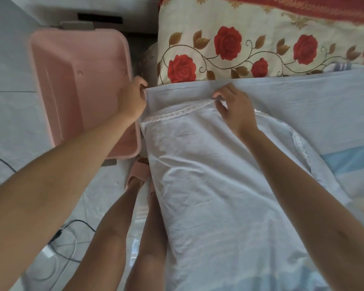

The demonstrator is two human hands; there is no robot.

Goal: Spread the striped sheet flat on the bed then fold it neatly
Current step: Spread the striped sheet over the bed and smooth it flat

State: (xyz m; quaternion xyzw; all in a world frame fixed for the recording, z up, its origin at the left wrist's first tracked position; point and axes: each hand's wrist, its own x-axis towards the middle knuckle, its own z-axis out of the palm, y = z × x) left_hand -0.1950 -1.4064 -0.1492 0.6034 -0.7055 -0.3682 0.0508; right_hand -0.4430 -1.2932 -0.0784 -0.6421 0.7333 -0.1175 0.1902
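Head view: the striped sheet (303, 97) lies across the bed (250, 22), seemingly spread. The left hand (135, 97) grips its near corner and the right hand (233, 108) pinches a lace edge (177, 114). Folding looks barely begun.

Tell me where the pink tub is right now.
In the head view the pink tub stands on the floor at upper left, beside the bed, next to the left hand gripping the sheet.
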